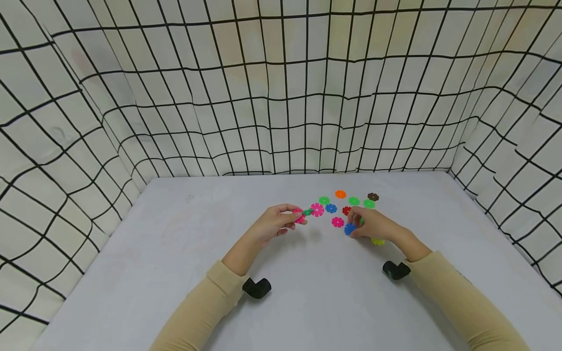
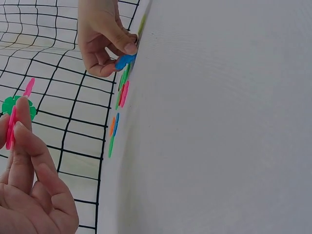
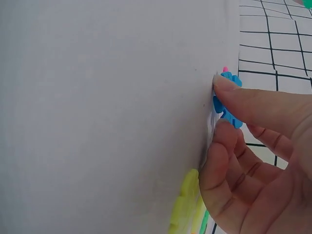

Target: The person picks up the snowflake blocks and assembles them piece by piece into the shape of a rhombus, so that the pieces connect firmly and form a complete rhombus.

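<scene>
My left hand (image 1: 274, 224) pinches a pink notched flower disc (image 2: 10, 129) between thumb and fingers, raised above the table. A green notched disc (image 2: 33, 111) is joined to it edgewise, and a second pink disc (image 1: 317, 209) is at the green one's far side, so the three make a short chain. My right hand (image 1: 375, 226) is low over the table to the right, pinching a blue notched disc (image 3: 234, 122) that stands tilted near the surface. Under and beside this hand are a yellow disc (image 3: 183, 207) and a red disc (image 1: 346, 210), both partly hidden.
On the white table (image 1: 175, 253), loose discs lie behind and between the hands: orange (image 1: 340, 194), brown (image 1: 373, 196), another blue (image 1: 331, 208), another pink (image 1: 337, 222) and several green (image 1: 353, 201). A black-grid white cloth (image 1: 298, 97) walls the back and sides.
</scene>
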`<control>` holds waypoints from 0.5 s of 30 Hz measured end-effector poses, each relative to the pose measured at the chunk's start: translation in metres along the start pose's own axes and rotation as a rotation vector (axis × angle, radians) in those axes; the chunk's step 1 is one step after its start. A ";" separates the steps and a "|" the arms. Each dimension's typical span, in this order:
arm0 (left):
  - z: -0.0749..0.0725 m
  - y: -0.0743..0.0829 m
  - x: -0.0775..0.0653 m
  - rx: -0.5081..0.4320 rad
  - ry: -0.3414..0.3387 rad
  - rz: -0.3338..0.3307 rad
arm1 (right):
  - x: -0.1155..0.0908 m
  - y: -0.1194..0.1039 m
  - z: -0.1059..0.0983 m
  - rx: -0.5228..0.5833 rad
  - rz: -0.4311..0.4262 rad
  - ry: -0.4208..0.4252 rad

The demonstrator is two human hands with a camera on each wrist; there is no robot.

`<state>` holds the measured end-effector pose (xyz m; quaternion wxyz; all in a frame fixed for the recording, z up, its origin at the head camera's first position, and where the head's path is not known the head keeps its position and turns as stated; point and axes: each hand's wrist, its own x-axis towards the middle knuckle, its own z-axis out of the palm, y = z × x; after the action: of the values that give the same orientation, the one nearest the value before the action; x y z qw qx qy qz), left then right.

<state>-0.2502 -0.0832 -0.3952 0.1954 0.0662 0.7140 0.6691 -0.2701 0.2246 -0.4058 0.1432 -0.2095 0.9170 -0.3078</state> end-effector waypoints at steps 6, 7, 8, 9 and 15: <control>-0.001 0.000 0.002 0.011 0.004 -0.009 | -0.001 0.000 0.000 -0.003 0.003 0.004; -0.001 -0.001 0.002 0.013 0.004 -0.008 | -0.002 0.000 0.001 0.002 -0.006 0.010; -0.001 -0.001 0.002 0.014 0.005 -0.011 | -0.002 0.001 0.001 0.009 -0.010 0.020; -0.001 -0.001 0.002 0.015 0.005 -0.012 | -0.003 0.001 0.001 0.020 -0.014 0.031; -0.002 0.001 0.000 0.017 0.006 -0.004 | -0.009 -0.003 0.000 0.065 -0.038 0.122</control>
<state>-0.2506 -0.0850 -0.3942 0.1941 0.0642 0.7205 0.6627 -0.2617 0.2267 -0.4034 0.0881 -0.2029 0.9095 -0.3521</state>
